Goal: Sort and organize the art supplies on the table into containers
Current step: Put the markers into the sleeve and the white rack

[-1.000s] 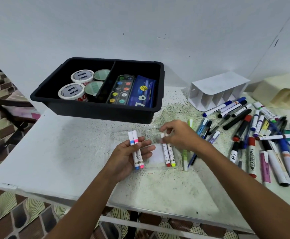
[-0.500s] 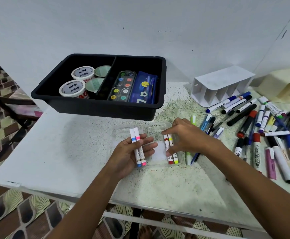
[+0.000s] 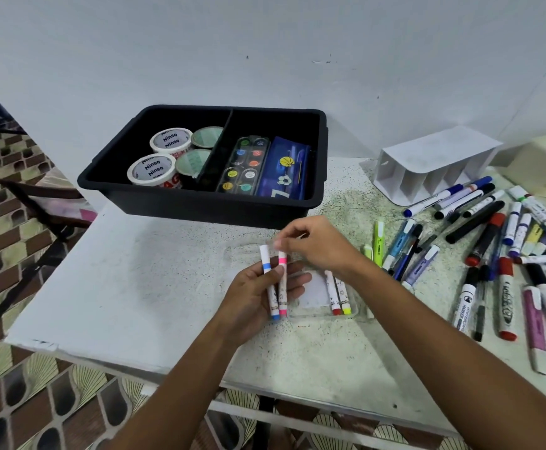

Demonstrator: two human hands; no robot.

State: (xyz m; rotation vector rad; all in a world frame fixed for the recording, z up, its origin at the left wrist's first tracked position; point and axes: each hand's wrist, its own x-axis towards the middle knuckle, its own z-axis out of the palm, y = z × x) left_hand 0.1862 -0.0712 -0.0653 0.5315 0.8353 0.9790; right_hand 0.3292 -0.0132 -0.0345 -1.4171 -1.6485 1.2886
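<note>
Left hand (image 3: 258, 293) grips two light, stiff markers (image 3: 274, 284) mid-barrel; right hand (image 3: 317, 245) pinches the pink one's cap, likely slippery.

A person's left hand (image 3: 258, 293) held two white markers, one banded blue (image 3: 269, 280) and one banded pink (image 3: 283, 284), above a speckled surface (image 3: 154, 287). The right hand (image 3: 317, 245) pinched the top of the pink one. A clear case (image 3: 317, 297) beside them held a red-tipped marker (image 3: 332, 293) and a yellow-tipped marker (image 3: 343, 297). A black bin (image 3: 200, 203) behind contained tape rolls (image 3: 151, 168), a paint palette (image 3: 244, 165) and a blue pouch (image 3: 286, 168). Loose pens (image 3: 479, 235) lay scattered to the right, near a white divided holder (image 3: 434, 164).
</note>
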